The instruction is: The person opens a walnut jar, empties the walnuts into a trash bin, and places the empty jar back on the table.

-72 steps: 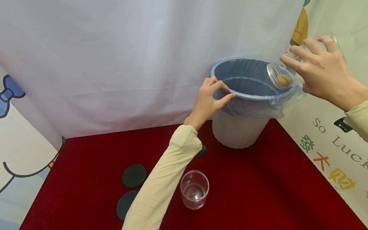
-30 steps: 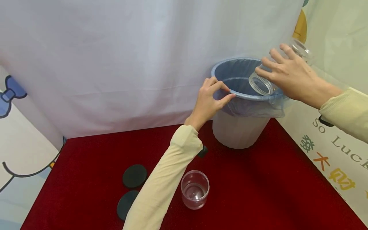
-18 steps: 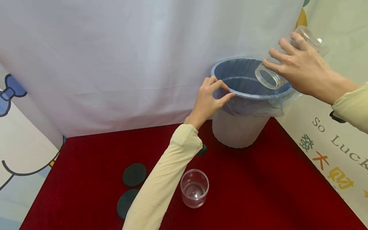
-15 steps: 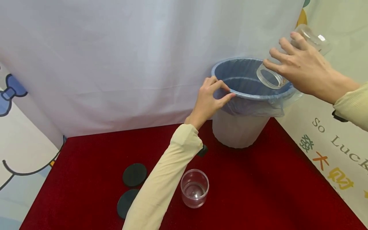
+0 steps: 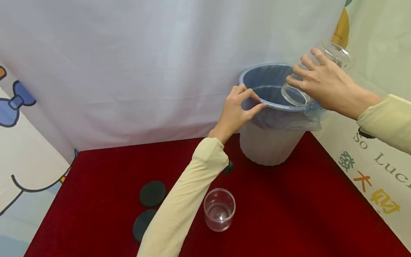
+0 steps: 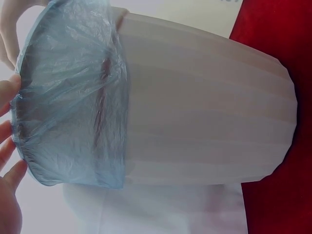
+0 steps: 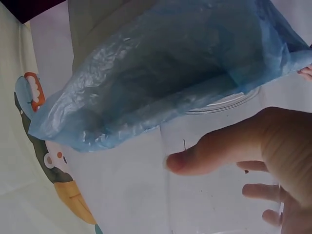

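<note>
My right hand (image 5: 324,80) grips a clear plastic jar (image 5: 293,95), tilted mouth-down over the near right part of the bin's opening. A few small dark specks cling inside the jar in the right wrist view. My left hand (image 5: 236,110) holds the near left rim of the pale trash bin (image 5: 271,146), its thumb and fingertips at the edge. A thin blue bin liner (image 6: 73,97) lines the bin and folds down over its outside. The bin's bottom is hidden.
A second clear jar (image 5: 219,225) stands upright on the red tablecloth (image 5: 273,214), right of my left forearm. Two dark round lids, an upper lid (image 5: 152,193) and a lower lid (image 5: 142,225), lie left of it. A white curtain (image 5: 144,71) hangs behind.
A brownish lump seen in the jar's mouth earlier is no longer visible there. My right hand moved the jar left, up and right, then back down left. My left hand stays on the rim.
</note>
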### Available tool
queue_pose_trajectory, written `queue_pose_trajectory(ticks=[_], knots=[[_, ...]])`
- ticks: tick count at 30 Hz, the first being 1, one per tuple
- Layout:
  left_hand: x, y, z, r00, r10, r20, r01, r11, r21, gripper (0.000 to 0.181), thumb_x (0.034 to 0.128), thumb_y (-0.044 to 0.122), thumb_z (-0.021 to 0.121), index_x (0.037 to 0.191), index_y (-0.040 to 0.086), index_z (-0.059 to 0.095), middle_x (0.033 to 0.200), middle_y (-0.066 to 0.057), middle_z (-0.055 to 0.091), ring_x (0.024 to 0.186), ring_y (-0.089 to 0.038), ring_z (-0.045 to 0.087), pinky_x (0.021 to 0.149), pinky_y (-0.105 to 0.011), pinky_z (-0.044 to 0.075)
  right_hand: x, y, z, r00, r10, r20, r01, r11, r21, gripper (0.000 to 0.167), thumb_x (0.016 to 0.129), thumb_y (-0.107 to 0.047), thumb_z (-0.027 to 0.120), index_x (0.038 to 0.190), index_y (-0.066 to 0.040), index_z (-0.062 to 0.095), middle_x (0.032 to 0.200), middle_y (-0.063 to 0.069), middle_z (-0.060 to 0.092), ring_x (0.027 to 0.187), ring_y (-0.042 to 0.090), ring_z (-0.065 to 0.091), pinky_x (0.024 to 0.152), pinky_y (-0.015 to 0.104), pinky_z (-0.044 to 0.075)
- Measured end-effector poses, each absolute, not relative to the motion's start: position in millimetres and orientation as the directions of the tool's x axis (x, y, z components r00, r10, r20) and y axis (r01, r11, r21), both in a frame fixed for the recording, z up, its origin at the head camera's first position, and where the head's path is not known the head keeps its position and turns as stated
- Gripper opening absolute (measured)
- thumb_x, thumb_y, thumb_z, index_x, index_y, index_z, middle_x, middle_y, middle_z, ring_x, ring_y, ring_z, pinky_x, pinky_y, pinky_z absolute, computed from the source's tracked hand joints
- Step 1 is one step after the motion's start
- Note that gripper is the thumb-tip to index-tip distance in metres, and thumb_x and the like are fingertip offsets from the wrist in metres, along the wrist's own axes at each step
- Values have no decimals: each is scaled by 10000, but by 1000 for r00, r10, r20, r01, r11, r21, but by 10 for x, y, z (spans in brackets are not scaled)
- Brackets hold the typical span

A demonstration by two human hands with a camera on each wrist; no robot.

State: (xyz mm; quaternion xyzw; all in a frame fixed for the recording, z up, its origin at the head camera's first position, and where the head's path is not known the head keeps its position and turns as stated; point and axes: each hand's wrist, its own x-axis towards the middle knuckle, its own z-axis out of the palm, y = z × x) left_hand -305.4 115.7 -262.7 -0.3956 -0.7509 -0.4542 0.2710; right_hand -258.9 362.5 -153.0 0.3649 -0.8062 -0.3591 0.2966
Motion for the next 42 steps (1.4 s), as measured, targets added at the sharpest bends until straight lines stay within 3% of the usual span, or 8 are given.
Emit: queue_pose_trajectory(ticks=[4, 11, 15, 20, 27, 34, 42], knots=[[-3057, 1157, -2610, -536, 357, 765, 843, 282, 458, 208, 869, 220, 846, 917, 49, 738, 901, -96, 575, 1004, -250, 515, 912, -234, 394, -2566, 3618, -1491, -560, -782, 273, -384, 537, 751, 770, 518, 42, 940, 1222, 1, 630, 1181, 280, 613, 1123, 483, 519, 1041, 650, 357], [-3068, 1153, -2614, -541, 391, 745, 839, 313, 445, 208, 883, 228, 834, 916, 54, 724, 886, -94, 555, 1024, -252, 511, 908, -239, 387, -2512, 3665, -1393, -558, -728, 398, -407, 658, 634, 886, 399, 6, 948, 1211, -11, 595, 1101, 284, 612, 978, 473, 513, 869, 666, 364], [-3089, 1163, -2601, -529, 410, 743, 846, 323, 424, 209, 885, 229, 831, 914, 57, 716, 887, -84, 560, 998, -246, 522, 904, -240, 393, -2474, 3703, -1357, -547, -694, 468, -419, 711, 565, 778, 447, 49, 804, 1185, -7, 567, 1039, 282, 586, 913, 478, 494, 825, 672, 345], [-3127, 1193, -2561, -532, 444, 721, 845, 334, 418, 205, 894, 235, 823, 925, 62, 716, 898, -77, 555, 969, -234, 518, 881, -226, 383, -2385, 3791, -1341, -525, -663, 534, -420, 747, 515, 784, 448, -38, 735, 1204, 4, 535, 1028, 286, 588, 890, 495, 505, 747, 676, 345], [-3181, 1213, -2535, -551, 448, 704, 833, 352, 427, 194, 912, 224, 804, 929, 57, 707, 910, -91, 563, 993, -240, 509, 882, -225, 374, -2295, 3862, -1363, -548, -607, 576, -405, 795, 452, 874, 465, -182, 768, 1289, -7, 535, 1153, 300, 604, 985, 519, 533, 740, 687, 357], [-3210, 1216, -2570, -565, 446, 694, 821, 379, 426, 196, 919, 244, 797, 927, 69, 710, 907, -77, 557, 1011, -239, 512, 890, -239, 381, -2193, 3865, -1428, -669, -469, 577, -353, 883, 309, 998, 470, -362, 828, 1359, -15, 539, 1225, 293, 600, 1059, 504, 535, 796, 679, 372], [-3229, 1235, -2550, -557, 446, 701, 827, 382, 414, 202, 919, 249, 796, 931, 68, 709, 907, -77, 550, 1014, -242, 512, 891, -245, 385, -2093, 3877, -1538, -635, -418, 650, -363, 904, 226, 1009, 465, -399, 840, 1339, 21, 558, 1197, 314, 606, 1013, 525, 558, 750, 652, 380]])
